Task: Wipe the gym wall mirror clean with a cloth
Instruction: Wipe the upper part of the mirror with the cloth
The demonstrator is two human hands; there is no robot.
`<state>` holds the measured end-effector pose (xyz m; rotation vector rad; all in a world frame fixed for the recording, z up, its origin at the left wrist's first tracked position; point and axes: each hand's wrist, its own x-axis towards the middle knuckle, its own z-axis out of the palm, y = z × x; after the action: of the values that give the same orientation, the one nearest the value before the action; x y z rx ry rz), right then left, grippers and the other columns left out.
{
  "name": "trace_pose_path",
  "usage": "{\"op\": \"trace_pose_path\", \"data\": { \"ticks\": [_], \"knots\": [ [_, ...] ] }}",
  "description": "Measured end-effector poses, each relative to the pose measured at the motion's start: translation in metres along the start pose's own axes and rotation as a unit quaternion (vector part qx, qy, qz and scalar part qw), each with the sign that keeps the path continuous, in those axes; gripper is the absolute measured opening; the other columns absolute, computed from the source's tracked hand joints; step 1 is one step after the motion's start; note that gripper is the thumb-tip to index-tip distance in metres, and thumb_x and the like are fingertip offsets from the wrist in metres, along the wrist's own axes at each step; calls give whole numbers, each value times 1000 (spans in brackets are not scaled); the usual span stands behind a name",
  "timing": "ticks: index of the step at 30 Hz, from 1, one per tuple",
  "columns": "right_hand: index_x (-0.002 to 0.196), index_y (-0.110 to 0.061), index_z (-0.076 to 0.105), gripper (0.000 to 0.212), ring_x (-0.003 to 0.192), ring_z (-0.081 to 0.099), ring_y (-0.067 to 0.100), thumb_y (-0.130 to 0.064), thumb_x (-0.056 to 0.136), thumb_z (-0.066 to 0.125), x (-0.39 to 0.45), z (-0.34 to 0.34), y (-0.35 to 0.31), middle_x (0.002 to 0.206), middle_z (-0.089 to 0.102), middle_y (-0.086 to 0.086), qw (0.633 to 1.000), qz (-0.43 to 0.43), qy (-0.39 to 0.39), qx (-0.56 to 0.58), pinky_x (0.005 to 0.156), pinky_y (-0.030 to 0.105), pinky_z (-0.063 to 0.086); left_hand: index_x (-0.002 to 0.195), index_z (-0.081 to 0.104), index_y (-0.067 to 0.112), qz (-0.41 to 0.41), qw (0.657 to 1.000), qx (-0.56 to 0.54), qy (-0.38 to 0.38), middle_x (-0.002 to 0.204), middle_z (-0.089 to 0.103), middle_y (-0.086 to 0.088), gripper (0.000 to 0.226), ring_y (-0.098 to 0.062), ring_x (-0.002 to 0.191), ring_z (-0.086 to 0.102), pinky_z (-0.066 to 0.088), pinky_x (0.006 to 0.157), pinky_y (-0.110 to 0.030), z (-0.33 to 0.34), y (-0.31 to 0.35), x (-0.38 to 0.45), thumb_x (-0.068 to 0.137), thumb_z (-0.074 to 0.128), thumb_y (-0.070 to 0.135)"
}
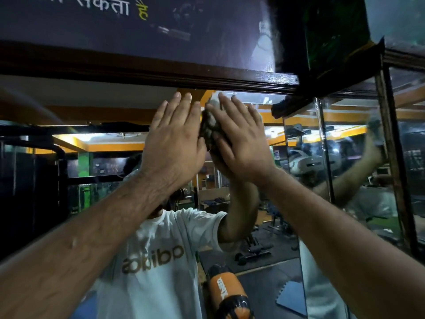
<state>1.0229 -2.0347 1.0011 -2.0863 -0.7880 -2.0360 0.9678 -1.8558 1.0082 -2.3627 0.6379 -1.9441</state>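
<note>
Mirror (115, 171) fills the frame, both hands pressing a dark cloth (210, 125) flat at upper centre under the wooden frame (161, 72), left hand (176, 139) and right hand (239, 139) fingers straight, slightly spread; mid-wipe, next sweep needs steady pressure sideways.

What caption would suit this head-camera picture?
Both hands, left and right, press a cloth flat against the gym mirror.

The large framed glass wall mirror (96, 125) stands upright, its dark wooden top rail (147, 74) running across above. A bunched, mottled grey-brown cloth (210, 120) sits flat against the glass just below that rail, mostly covered, with only its crumpled upper part showing.
</note>
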Motion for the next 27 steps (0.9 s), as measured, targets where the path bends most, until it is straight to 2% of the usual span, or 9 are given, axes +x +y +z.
{"op": "trace_pose_path", "data": {
  "ticks": [1,4,5,10,15,20,21,25,27],
  "knots": [
    [162,-23,37,60,159,21,27,-42,105,38,3,-1,8,171,29,6,1000,7,14,-3,129,51,13,157,26,4,-7,1000,1,-9,166,21,-15,69,-27,155,13,7,127,-43,-1,-3,-1,98,51,32],
    [162,-28,35,60,160,17,25,-42,103,41,21,-5,12,172,24,4,982,176,65,14,128,48,7,158,23,6,-5,1000,19,-13,167,16,-14,71,-26,156,10,5,127,-43,-3,-16,-7,100,49,36],
    [163,-31,33,62,161,14,24,-43,103,40,26,-3,2,173,21,3,978,200,64,19,128,47,4,158,24,5,-4,1000,22,-9,167,17,-14,69,-26,156,11,6,127,-43,-4,-20,-9,100,48,35],
    [162,-29,32,60,161,13,23,-43,104,35,18,-1,-8,172,23,2,1000,-11,-11,9,128,41,3,155,30,3,5,1000,4,0,165,22,-16,58,-27,155,16,11,127,-43,-7,-36,-14,102,43,22],
    [163,-33,30,62,162,10,22,-42,102,36,22,-6,1,174,18,2,989,143,20,9,128,39,-2,154,32,2,2,1000,14,4,164,25,-17,58,-29,154,18,14,127,-45,-7,-45,-22,102,46,23],
    [161,-27,37,60,161,14,24,-42,103,37,3,2,-12,172,25,3,999,-39,-22,-1,130,45,4,153,34,2,3,1000,24,7,164,26,-18,56,-30,154,19,13,127,-45,-5,-40,-28,103,46,24],
    [161,-27,38,60,161,15,22,-42,103,37,3,1,-2,172,26,3,1000,-23,-13,-5,130,42,3,153,34,2,4,1000,27,7,163,26,-19,56,-31,154,20,13,126,-45,-4,-39,-30,103,46,24],
    [161,-33,36,62,160,16,20,-45,100,35,15,1,-4,172,25,0,980,185,67,20,128,39,0,150,41,-1,7,998,51,27,160,33,-21,56,-33,151,28,20,125,-47,1,-35,-34,102,39,28],
    [161,-32,35,62,161,14,21,-44,100,36,14,4,-22,173,23,0,988,145,49,25,127,40,-2,150,40,-1,6,997,65,31,160,32,-21,59,-33,151,28,21,124,-48,3,-34,-34,101,34,32]
  ]
}}
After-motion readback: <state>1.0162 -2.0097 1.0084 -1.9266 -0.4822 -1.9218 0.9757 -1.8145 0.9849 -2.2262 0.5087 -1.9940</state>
